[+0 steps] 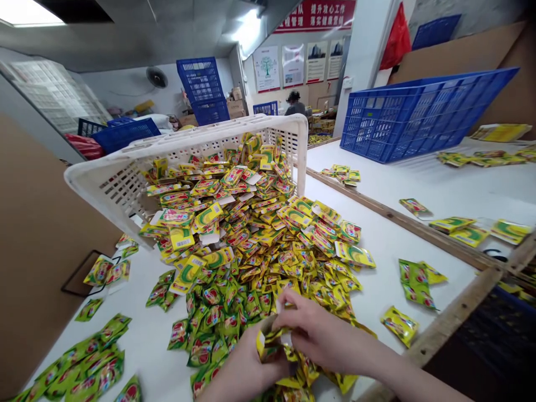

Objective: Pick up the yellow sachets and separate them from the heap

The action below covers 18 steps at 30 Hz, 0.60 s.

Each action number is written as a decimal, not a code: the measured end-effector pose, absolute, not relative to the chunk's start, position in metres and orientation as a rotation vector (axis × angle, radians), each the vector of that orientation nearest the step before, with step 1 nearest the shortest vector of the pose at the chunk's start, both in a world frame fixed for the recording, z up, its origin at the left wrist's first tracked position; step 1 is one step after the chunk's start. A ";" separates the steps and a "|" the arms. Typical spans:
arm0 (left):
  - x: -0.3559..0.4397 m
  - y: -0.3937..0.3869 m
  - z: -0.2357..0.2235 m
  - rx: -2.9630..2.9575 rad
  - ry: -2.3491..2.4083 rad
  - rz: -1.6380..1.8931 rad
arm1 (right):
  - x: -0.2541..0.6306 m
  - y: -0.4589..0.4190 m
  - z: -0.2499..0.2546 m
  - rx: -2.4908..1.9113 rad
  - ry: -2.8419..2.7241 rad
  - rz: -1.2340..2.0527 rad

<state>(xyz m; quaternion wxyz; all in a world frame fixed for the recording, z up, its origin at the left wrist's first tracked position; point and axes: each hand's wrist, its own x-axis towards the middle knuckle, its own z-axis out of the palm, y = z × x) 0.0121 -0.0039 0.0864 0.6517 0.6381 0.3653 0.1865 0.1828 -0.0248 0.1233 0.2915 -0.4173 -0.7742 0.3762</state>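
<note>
Low in the head view, my left hand (247,363) is closed around a small yellow box (264,345), partly hidden by the fingers. Just to its right, my right hand (314,329) has its fingers bent and pressed together over the box's upper end. What those fingertips pinch is hidden. Beneath and around both hands lie green packets (211,315) on the left and yellow packets (330,287) on the right. Beyond them, a big heap of small yellow boxes (251,215) spills out of a tipped white crate (113,181).
A wooden strip (385,215) edges the white table (355,209) on the right. Past it stands a blue crate (389,123), with flat yellow boxes (469,234) nearby. More green packets (92,363) lie at the lower left. A person (295,106) is in the background.
</note>
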 end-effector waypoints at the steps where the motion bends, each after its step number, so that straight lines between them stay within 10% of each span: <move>1: 0.013 -0.005 0.085 1.463 0.814 0.433 | 0.183 -0.027 0.124 -1.141 -2.123 0.992; 18: 0.011 -0.005 0.078 1.437 0.671 0.310 | 0.177 -0.047 0.094 -1.109 -1.979 1.080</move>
